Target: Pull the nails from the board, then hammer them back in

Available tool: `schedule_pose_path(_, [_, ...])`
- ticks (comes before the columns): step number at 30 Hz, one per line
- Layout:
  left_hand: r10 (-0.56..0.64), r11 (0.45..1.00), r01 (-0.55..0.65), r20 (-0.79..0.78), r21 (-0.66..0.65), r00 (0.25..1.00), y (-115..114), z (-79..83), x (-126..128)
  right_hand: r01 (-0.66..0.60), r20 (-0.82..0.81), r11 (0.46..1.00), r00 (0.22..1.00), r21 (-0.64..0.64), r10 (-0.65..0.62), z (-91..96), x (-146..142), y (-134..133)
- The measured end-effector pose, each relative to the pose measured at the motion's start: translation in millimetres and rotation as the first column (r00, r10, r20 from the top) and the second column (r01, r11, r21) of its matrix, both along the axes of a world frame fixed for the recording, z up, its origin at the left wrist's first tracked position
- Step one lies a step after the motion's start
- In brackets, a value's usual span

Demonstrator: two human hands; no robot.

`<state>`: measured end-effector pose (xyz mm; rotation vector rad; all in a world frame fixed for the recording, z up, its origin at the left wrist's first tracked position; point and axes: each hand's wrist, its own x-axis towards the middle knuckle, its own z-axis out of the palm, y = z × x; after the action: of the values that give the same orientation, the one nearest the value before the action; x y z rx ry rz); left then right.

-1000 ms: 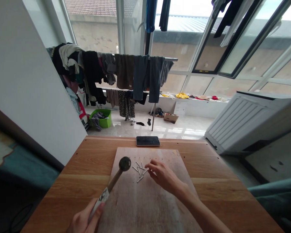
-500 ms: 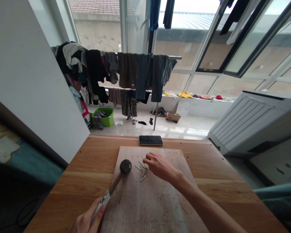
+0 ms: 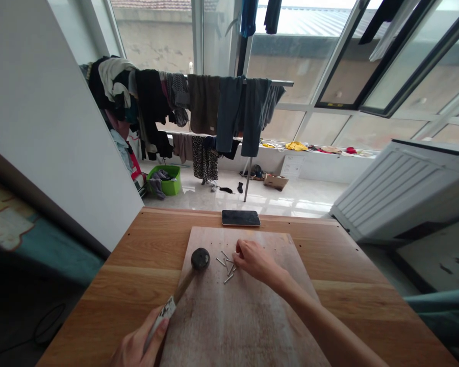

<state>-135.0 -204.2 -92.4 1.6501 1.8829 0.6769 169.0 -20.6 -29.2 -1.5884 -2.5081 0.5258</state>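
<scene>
My left hand [image 3: 139,341] is closed around the lower handle of a rubber mallet [image 3: 183,286], whose round black head points away from me over the left part of a worn wooden board [image 3: 229,326]. Several loose silvery nails [image 3: 228,279] lie in a small heap near the middle of this board. Just right of the heap, my right hand [image 3: 254,260] is low over the board with thumb and fingers pinched together. Whatever is between those fingertips is too small and covered to make out. Rows of small dark holes or dots show on the board around the nails.
The board lies on a wood-grain table [image 3: 118,285]. Beyond its far edge is a phone [image 3: 240,218], lying flat. Past the table stand a loaded clothes rack [image 3: 202,104], a green basket [image 3: 172,186] and a small cardboard box [image 3: 275,182]. A white panelled cabinet [image 3: 398,183] is at right.
The view has shifted slightly. My right hand has turned a little, with its pinched fingertips now beside the heap's right side. The left hand still holds the mallet in the same place.
</scene>
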Motion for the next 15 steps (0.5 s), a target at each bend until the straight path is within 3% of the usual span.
schedule_pose_path(8, [-0.015, 1.0, 0.016, 0.01, -0.022, 1.0, -1, 6.3, 2, 0.076, 0.003, 0.993, 0.997, -0.086, -0.076, -9.0, 0, 4])
schedule_pose_path(15, [-0.008, 1.0, 0.008, 0.018, 0.001, 1.0, 0, 0.5, -1, 0.046, -0.042, 0.995, 0.998, -0.092, -0.05, -12.4, 1, 4])
